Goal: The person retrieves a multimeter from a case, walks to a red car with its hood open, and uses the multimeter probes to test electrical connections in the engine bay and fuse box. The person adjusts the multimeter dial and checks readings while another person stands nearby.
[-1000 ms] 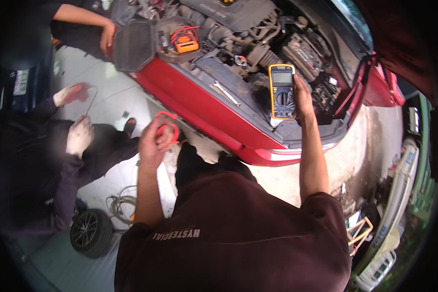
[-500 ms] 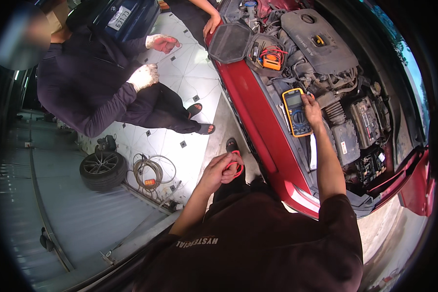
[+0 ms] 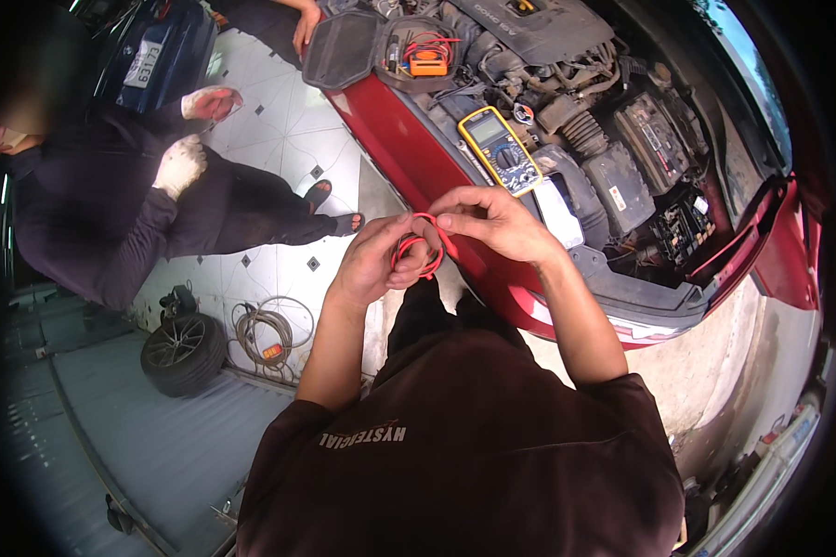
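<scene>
My left hand (image 3: 377,264) is closed around a coil of red test lead wire (image 3: 434,266), held in front of my body. At the top of the coil, my right hand (image 3: 494,226) pinches part of the same red wire between thumb and fingers. A yellow-edged multimeter (image 3: 501,151) with a dial and a grey screen rests on the front edge of the engine bay, just beyond my right hand. Black wire seems mixed into the coil, but my fingers partly hide it.
An open dark case (image 3: 418,58) holding an orange device and red leads sits on the red car's front (image 3: 395,139). The engine bay (image 3: 567,74) lies to the right. A gloved person (image 3: 93,186) stands left, near a wheel (image 3: 184,354) and a coiled hose (image 3: 263,336). Another person's hand (image 3: 306,28) is beside the case.
My right hand has let go of the multimeter, which now lies on the car, and has come to the red wire in my left hand. The whole view has shifted.
</scene>
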Motion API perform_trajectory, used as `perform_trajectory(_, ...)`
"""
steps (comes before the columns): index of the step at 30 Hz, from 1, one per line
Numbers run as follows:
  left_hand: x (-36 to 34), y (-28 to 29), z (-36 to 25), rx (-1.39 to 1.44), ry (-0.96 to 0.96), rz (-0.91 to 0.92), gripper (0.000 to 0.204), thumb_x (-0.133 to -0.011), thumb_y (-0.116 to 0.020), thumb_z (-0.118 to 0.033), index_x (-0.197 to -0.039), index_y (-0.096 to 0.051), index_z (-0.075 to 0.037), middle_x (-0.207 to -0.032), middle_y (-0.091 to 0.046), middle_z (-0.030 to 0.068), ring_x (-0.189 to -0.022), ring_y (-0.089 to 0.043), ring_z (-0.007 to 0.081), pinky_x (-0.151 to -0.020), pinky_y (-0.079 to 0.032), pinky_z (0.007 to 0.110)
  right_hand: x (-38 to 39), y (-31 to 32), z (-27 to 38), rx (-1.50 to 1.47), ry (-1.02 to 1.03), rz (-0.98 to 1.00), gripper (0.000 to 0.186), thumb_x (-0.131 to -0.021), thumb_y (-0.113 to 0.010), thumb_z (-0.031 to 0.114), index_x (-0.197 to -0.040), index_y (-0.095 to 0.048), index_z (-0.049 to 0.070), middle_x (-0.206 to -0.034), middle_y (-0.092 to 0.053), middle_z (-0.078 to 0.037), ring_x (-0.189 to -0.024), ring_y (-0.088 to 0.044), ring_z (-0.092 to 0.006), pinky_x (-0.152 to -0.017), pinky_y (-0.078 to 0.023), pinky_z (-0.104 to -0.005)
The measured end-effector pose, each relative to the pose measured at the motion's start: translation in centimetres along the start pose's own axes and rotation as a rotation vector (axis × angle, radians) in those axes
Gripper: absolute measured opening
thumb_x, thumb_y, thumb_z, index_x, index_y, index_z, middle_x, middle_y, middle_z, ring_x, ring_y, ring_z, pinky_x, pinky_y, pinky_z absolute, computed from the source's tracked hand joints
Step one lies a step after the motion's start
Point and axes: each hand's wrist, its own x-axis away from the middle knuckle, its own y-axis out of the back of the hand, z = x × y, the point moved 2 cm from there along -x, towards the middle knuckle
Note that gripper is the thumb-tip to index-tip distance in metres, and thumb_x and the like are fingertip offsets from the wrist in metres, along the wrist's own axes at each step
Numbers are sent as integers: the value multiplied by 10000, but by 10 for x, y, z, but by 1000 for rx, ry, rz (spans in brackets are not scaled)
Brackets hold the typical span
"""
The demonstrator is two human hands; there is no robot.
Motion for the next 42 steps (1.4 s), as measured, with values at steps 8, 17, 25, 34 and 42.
perform_trajectory(8,-14,-17,-10,-222,99,-63,516,-1138,-495,-419,-957,-670,32,-588,-444,-9,-451,-401,72,-398,-251,243,21,5,5,-9,-36,62,287,-1028,-743,188,-1255,-672,26,-1200,-623,-54,-958,-647,-124,-871,-546,-310)
perform_trajectory(17,-1,61,-4,194,-413,-435,342,-1112,-528,-194,-1364,-610,22,-1004,-748,116,-819,-681,150,-665,-559,303,52,11,42,394,116,-259,193,-1029,-724,198,-1031,-749,7,-801,-704,-69,-694,-666,-134,-678,-539,-319)
perform_trajectory(25,37,77,-35,-194,-375,-592,313,-1069,-614,-126,-1317,-677,55,-905,-774,182,-712,-704,150,-544,-532,253,94,117,48,22,163,-724,211,-1082,-656,228,-1047,-702,25,-716,-593,-8,-545,-563,-106,-492,-475,-256)
perform_trajectory(34,28,94,-49,-204,-371,-619,324,-1052,-654,-134,-1310,-678,60,-719,-629,26,-611,-573,87,-537,-459,227,167,200,65,164,171,-858,188,-1093,-643,212,-1107,-689,31,-717,-517,33,-479,-385,-33,-435,-275,-211)
perform_trajectory(42,37,125,-85,-835,-22,-370,242,-957,-799,-158,-1104,-786,34,-808,-691,2,-660,-577,78,-611,-473,250,242,238,125,761,-211,-663,232,-1015,-700,151,-1161,-754,-21,-752,-605,44,-587,-467,-49,-515,-354,-257)
